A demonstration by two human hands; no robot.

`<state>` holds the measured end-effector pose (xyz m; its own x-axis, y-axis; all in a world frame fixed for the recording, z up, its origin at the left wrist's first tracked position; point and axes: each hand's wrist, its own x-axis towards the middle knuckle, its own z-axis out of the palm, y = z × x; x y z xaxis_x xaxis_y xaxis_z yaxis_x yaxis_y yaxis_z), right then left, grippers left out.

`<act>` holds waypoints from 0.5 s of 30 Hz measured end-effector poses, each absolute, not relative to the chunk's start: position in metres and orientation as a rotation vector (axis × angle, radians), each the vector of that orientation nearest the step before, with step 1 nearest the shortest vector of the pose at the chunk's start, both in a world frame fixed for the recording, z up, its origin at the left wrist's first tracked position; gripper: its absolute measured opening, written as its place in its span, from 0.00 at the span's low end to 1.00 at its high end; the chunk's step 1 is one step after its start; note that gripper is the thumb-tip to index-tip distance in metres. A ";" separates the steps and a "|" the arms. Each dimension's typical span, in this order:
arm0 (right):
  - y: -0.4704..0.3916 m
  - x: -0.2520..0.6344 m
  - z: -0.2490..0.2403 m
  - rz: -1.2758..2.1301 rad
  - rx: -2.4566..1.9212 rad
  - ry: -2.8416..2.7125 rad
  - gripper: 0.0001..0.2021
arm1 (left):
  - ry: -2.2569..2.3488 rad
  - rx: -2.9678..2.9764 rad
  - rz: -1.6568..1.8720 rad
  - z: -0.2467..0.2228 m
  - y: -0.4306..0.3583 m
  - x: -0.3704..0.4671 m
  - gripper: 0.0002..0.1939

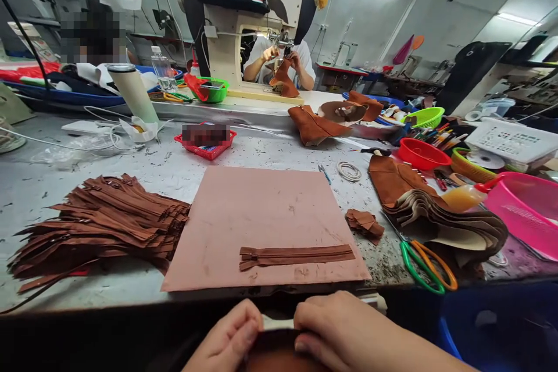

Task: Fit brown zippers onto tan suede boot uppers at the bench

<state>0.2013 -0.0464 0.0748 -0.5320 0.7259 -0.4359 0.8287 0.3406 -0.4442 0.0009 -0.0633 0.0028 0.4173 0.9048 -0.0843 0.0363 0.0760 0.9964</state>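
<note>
Below the table's front edge, my left hand (233, 334) and my right hand (340, 328) pinch a brown leather piece (279, 356) between thumbs and fingers. A pale strip of it (278, 323) shows between the two hands; the rest drops out of view at the bottom. Just beyond my hands, a brown zipper (300, 254) lies across a pinkish board (261, 203). A fanned pile of brown zippers (104, 221) rests to the left, touching the board. Small brown scraps (365, 225) sit at the board's right.
Green-and-orange-handled scissors (429, 267) overhang the edge at right, beside stacked brown leather pieces (440, 209). Behind are a red basket (207, 151), a tumbler (133, 93) and a pink basket (527, 215). A co-worker (261, 58) handles leather at a sewing machine (222, 29).
</note>
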 end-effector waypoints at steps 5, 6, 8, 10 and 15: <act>-0.019 0.200 0.069 -1.035 1.208 2.551 0.09 | 0.694 2.573 1.159 -0.008 -0.035 -0.031 0.13; -0.012 0.200 0.068 -1.035 1.166 2.574 0.09 | 0.581 2.727 1.157 -0.005 -0.027 -0.031 0.13; 0.002 0.200 0.065 -0.965 1.141 2.612 0.10 | 0.455 2.877 1.123 0.003 -0.013 -0.026 0.12; 0.014 0.200 0.059 -0.834 1.187 2.622 0.11 | 0.468 2.926 1.105 0.009 0.000 -0.019 0.13; 0.031 0.199 0.042 -0.707 1.265 2.542 0.11 | 0.621 3.003 0.990 0.001 0.011 -0.015 0.12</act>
